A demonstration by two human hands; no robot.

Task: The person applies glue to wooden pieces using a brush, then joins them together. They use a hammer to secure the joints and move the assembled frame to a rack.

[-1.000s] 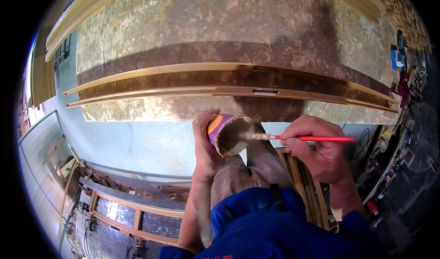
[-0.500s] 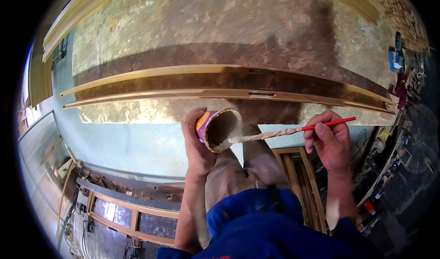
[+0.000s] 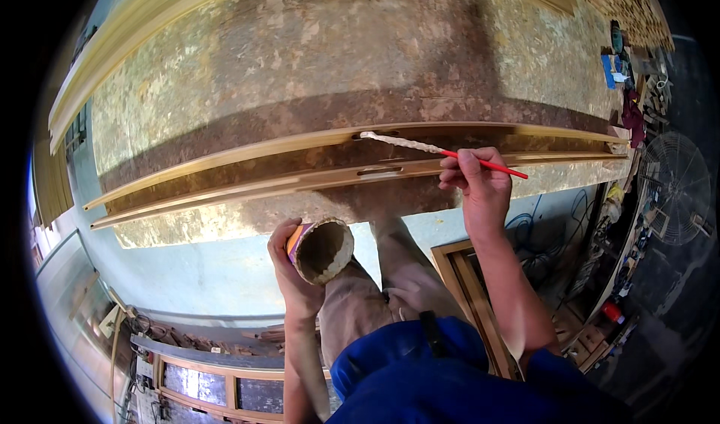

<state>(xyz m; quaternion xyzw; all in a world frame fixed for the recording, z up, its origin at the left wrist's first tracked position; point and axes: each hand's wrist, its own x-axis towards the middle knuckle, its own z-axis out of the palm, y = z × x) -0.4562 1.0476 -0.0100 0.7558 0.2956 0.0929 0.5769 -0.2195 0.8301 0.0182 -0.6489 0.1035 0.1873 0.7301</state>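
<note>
At the far left, long pale wooden mouldings [image 3: 135, 56] lay along the edge of the mottled workbench [image 3: 337, 56], and below them a wooden frame [image 3: 230, 389] with a crossbar stood beyond the bench. Two slender wooden rails, the far rail [image 3: 247, 154] and the near rail [image 3: 300, 187], ran side by side across the bench, a narrow gap between them. Just off the bench's near edge, the left hand [image 3: 291, 266] was wrapped around the outer wall of a purple-and-orange tub [image 3: 324, 250], its crusted mouth tilted toward the right. The tub looked light and fairly stiff; the outside wall seemed the best hold, since the caked rim would probably be tacky. Farther right, a red-handled applicator [image 3: 442, 151], probably a brush, reached over both rails, its pale tip at a slot in the far rail; whether it touched the wood could not be told. Its shaft was thickly coated, likely sticky and slick, so the clean red handle offered the surer grip on what appeared a light, rigid tool. The right hand [image 3: 484, 180] had its thumb and fingers closed on that handle. A round wire fan guard [image 3: 671, 188] stood at the far right.
</note>
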